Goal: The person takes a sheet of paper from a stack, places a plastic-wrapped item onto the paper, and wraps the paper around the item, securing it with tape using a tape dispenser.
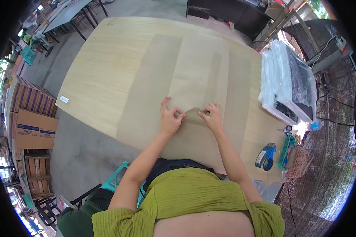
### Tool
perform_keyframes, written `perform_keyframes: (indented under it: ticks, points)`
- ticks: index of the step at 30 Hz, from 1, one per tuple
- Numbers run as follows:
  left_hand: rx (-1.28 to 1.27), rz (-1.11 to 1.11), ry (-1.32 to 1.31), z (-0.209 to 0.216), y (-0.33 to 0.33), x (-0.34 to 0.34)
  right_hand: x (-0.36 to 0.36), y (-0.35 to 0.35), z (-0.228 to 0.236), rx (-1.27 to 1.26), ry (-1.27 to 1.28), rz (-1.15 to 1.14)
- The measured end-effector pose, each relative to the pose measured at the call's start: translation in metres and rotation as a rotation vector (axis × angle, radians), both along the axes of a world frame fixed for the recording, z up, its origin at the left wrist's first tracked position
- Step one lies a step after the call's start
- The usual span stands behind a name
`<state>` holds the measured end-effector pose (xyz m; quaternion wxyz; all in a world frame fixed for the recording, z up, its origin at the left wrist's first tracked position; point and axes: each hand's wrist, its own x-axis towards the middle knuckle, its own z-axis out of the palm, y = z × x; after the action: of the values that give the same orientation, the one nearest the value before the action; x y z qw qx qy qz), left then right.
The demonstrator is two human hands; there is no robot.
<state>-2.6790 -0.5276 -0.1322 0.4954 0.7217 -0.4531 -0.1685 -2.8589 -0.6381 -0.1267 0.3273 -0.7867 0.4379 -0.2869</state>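
A large sheet of thin tan paper (146,87) lies flat on the pale wooden table (103,67), with a lighter folded panel (194,59) running lengthwise over its middle. At the panel's near end, my left hand (173,116) pinches the paper edge between thumb and fingers. Close to it on the right, my right hand (210,117) pinches the same edge. Between the two hands the paper is lifted into a small peak. My fingertips partly cover the edge.
Plastic-wrapped, dark-faced panels (279,75) stand stacked at the table's right. Nearer me are a blue tape dispenser (266,156), a green basket (285,154), scissors (287,129) and pinkish twine (300,162). Left of the table stands a cardboard box (35,129); a teal stool (116,177) is beside me.
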Motion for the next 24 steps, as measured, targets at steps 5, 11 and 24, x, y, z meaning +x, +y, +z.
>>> perform_keyframes:
  ticks: [5,11,24]
  points:
    - [0.021,0.139,-0.004,-0.006,-0.002,-0.011,0.007,0.002,-0.001,-0.044,0.027,-0.026]
    - [0.056,0.369,-0.014,-0.006,-0.002,-0.023,0.011,-0.003,-0.007,-0.177,0.246,-0.111]
    - [0.033,0.222,0.156,-0.034,0.022,0.045,0.031,0.046,0.017,0.317,0.508,-0.375]
